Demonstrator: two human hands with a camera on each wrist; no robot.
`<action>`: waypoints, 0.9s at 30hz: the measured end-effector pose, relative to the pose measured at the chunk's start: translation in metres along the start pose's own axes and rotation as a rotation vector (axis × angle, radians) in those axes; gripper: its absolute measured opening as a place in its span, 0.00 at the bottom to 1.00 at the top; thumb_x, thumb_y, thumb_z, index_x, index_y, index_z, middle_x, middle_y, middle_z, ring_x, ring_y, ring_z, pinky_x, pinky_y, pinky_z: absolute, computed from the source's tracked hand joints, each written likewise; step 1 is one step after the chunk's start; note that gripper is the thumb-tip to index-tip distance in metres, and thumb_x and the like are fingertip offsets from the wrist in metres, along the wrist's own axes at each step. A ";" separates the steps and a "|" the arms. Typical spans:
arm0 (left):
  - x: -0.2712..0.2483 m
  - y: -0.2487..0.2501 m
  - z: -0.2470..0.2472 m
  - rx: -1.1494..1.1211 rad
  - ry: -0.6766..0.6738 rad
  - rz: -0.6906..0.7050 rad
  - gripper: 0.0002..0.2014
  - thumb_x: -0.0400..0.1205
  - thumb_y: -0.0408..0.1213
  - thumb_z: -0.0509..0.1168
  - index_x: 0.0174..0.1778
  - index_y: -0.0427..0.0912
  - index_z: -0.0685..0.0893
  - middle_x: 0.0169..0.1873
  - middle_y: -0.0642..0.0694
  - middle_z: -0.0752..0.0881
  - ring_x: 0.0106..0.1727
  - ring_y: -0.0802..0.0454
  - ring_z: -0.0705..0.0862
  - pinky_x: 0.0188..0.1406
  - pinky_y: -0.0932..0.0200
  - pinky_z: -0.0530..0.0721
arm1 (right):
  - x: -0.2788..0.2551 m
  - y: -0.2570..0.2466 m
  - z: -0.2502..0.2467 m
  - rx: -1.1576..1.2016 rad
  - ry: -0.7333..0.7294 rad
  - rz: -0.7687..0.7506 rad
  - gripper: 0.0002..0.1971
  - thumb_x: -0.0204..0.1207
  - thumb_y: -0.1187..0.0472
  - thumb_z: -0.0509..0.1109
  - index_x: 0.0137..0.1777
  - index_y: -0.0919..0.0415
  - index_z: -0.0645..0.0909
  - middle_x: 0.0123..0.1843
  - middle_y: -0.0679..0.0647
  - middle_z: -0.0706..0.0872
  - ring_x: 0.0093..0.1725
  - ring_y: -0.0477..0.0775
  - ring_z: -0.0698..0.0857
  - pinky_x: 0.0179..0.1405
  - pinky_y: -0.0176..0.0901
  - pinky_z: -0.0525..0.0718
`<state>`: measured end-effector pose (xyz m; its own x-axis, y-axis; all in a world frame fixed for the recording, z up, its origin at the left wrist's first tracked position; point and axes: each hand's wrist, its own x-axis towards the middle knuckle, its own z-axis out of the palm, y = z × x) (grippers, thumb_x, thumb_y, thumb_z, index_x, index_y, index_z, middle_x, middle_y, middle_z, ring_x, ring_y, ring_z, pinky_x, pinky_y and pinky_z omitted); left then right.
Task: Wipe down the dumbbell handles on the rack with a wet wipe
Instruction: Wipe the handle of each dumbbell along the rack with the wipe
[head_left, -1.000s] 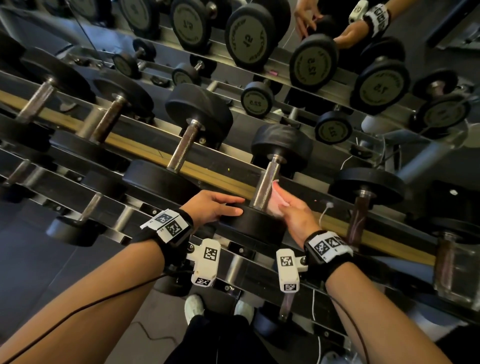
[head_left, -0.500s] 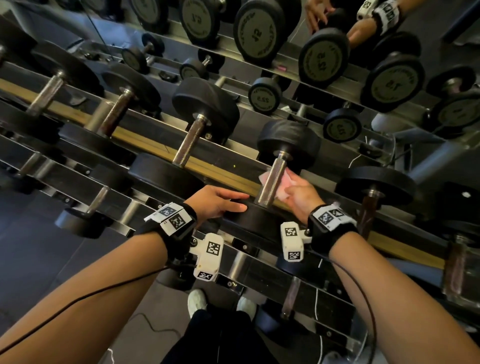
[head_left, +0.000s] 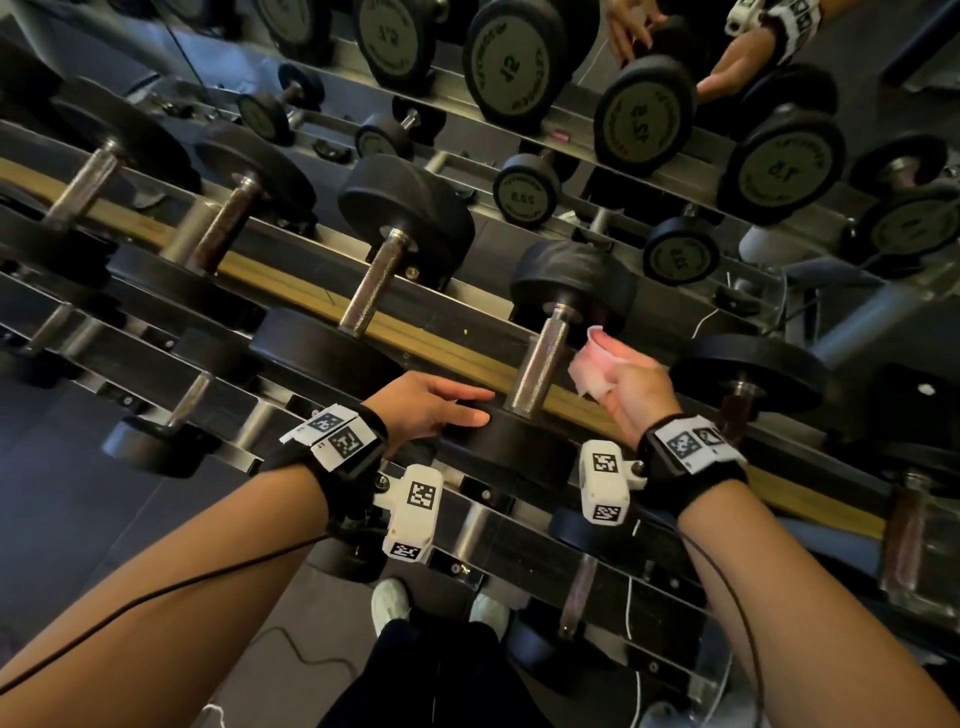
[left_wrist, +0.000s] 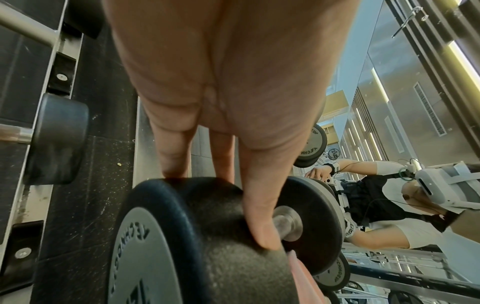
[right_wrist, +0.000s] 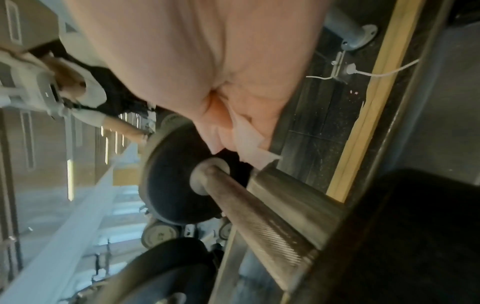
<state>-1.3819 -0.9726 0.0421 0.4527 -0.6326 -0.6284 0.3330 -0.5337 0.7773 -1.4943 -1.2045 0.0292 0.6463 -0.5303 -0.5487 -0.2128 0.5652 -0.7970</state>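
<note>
A black dumbbell with a knurled steel handle (head_left: 537, 364) lies across the rack rails in the middle of the head view. My left hand (head_left: 436, 405) rests with straight fingers on its near black head (head_left: 511, 441); in the left wrist view the thumb (left_wrist: 257, 216) lies over that head (left_wrist: 207, 236). My right hand (head_left: 631, 389) holds a crumpled white wet wipe (head_left: 595, 366) just right of the handle, a small gap apart from it. The right wrist view shows the wipe (right_wrist: 253, 142) under my palm, above the handle (right_wrist: 259, 209).
More dumbbells (head_left: 379, 270) lie to the left and right on the same tier, with another tier below. A wooden strip (head_left: 291, 283) runs along the rack. A mirror behind reflects weights (head_left: 641, 117) and my hands. My shoes (head_left: 392, 605) are on the floor below.
My right hand has slid the wipe up the handle and come off it to the right. The left hand has stayed on the near head.
</note>
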 end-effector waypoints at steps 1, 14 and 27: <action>0.000 0.000 0.000 -0.001 0.000 0.000 0.17 0.75 0.36 0.77 0.59 0.55 0.91 0.56 0.50 0.91 0.56 0.55 0.90 0.56 0.60 0.88 | 0.002 0.003 0.008 -0.055 -0.031 0.024 0.19 0.85 0.73 0.58 0.50 0.57 0.90 0.47 0.53 0.89 0.47 0.49 0.89 0.55 0.40 0.86; -0.001 0.003 0.001 -0.019 0.008 -0.017 0.17 0.74 0.33 0.78 0.58 0.52 0.91 0.57 0.46 0.92 0.60 0.49 0.90 0.65 0.52 0.86 | -0.029 0.011 -0.011 -0.472 -0.205 0.000 0.17 0.57 0.47 0.75 0.48 0.40 0.92 0.54 0.47 0.92 0.60 0.48 0.88 0.68 0.46 0.80; -0.002 0.006 0.002 -0.019 -0.001 -0.011 0.18 0.75 0.33 0.77 0.60 0.50 0.91 0.55 0.47 0.92 0.58 0.50 0.90 0.63 0.53 0.87 | -0.038 0.023 -0.003 -0.494 -0.261 0.036 0.17 0.67 0.60 0.65 0.48 0.42 0.91 0.59 0.52 0.91 0.64 0.53 0.87 0.69 0.52 0.79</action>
<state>-1.3828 -0.9751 0.0479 0.4481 -0.6274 -0.6368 0.3535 -0.5300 0.7708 -1.5260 -1.1733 0.0311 0.7791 -0.3066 -0.5469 -0.5156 0.1830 -0.8371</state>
